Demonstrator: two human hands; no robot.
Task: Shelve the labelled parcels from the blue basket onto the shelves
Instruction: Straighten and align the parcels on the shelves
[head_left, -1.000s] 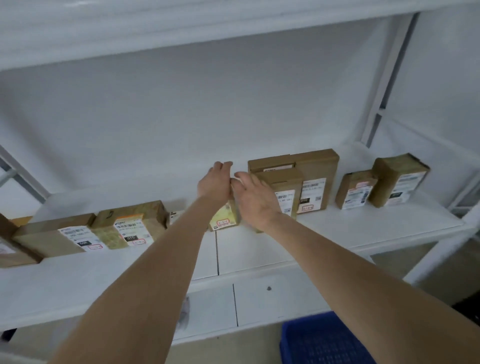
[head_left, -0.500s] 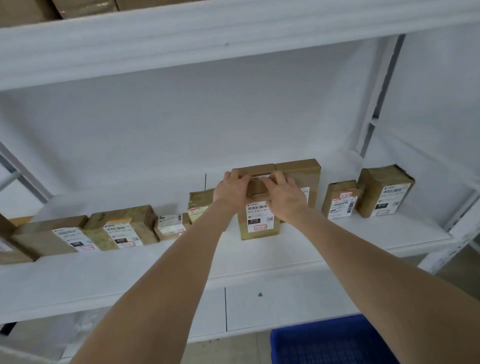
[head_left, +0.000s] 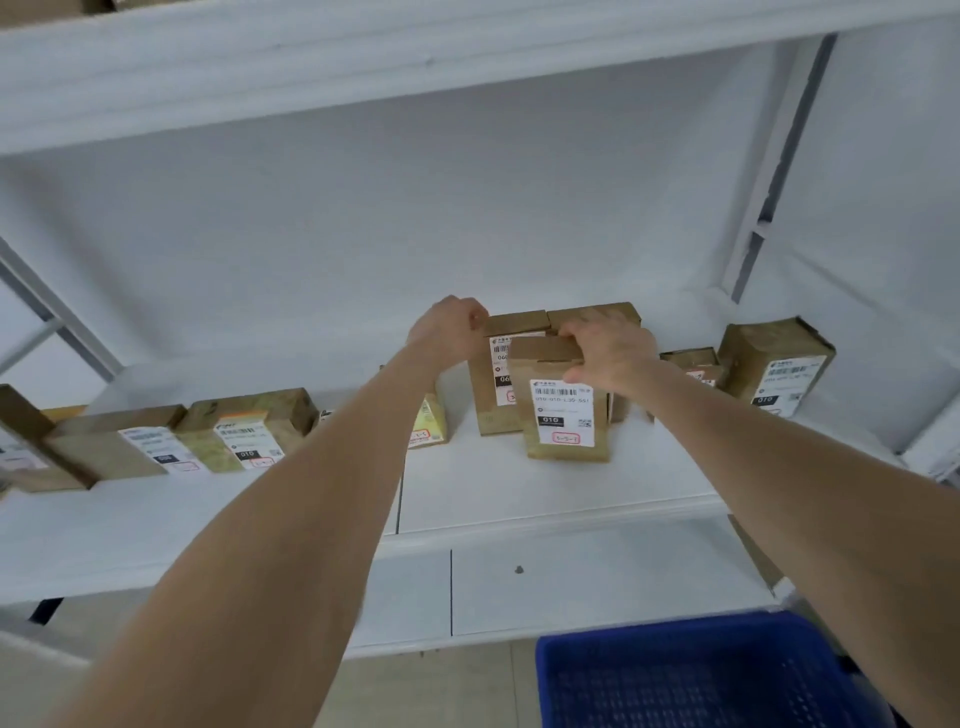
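The front upright parcel (head_left: 566, 410) carries a white label with a barcode, a line that seems to read "010-010-L30-55", a black tag reading "010" and a red-framed stamp too small to read. The parcel behind it (head_left: 493, 374) shows "06", the rest hidden. Black "010" tags also stand on the far-right parcel (head_left: 779, 364) and a left parcel (head_left: 244, 431).

A white metal shelf (head_left: 545, 493) spans the middle of the frame. Brown cardboard parcels with white printed labels are stood along it: two at centre (head_left: 566, 410), two at right (head_left: 779, 364), several at left (head_left: 244, 434).
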